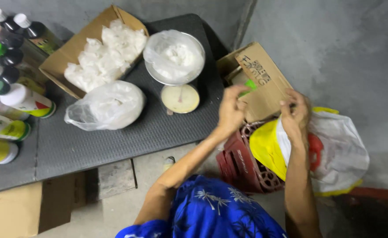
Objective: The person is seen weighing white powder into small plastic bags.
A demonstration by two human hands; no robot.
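— What do you have on the hands?

— My left hand (231, 110) is raised in front of the open cardboard box (258, 81), fingers pinched on a small green piece (249, 85) that sits against the box flap. My right hand (296, 115) is just right of that box, fingers curled tight on the edge of a white and yellow plastic bag (335, 145).

— Where does the box sit?

— It rests above a red crate (238, 163), with the bag draped to its right over the crate.

— And the rest?

— Left of the box is the dark surface (114, 141). A dial scale (180, 98) stands there, nearest the box, its pan (174, 57) holding a clear bag of white stuff. Further left lie a tied bag of white material (108, 105) and a carton of small white packets (101, 55). Bottles (9, 66) crowd the far left edge.
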